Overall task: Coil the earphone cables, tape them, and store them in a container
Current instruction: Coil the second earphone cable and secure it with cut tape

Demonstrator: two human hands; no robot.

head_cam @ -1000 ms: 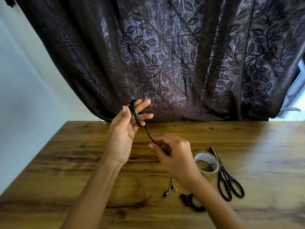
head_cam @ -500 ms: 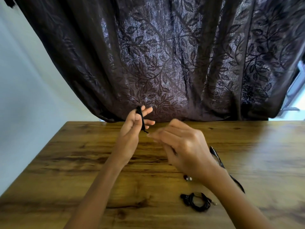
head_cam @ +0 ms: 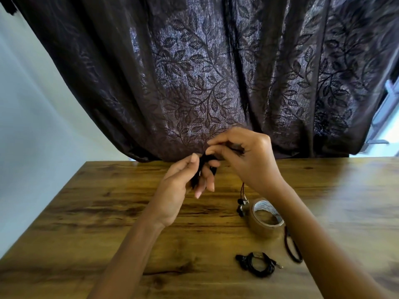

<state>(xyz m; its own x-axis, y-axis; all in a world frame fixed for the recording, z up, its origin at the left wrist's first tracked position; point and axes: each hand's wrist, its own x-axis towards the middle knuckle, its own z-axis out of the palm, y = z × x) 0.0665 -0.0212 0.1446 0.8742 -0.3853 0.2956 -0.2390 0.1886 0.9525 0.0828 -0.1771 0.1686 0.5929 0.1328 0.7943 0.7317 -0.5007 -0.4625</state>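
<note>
My left hand (head_cam: 183,180) holds a black earphone cable (head_cam: 199,169) wound around its fingers, above the wooden table (head_cam: 108,212). My right hand (head_cam: 244,156) pinches the same cable just above and to the right of the left fingers. The cable's loose end hangs under my right wrist, with two earbuds (head_cam: 241,206) dangling near the tape roll (head_cam: 266,219). A second earphone cable (head_cam: 257,263), black and coiled, lies on the table near the front.
Black-handled scissors (head_cam: 291,249) lie right of the tape, mostly hidden by my right forearm. A dark leaf-patterned curtain (head_cam: 205,72) hangs behind the table's far edge. A pale wall stands to the left. No container is in view.
My right hand rose from near the table to above my left fingers, carrying the cable round them. The dangling earbuds lifted with it. The tape roll, hidden half a second ago, shows again.
</note>
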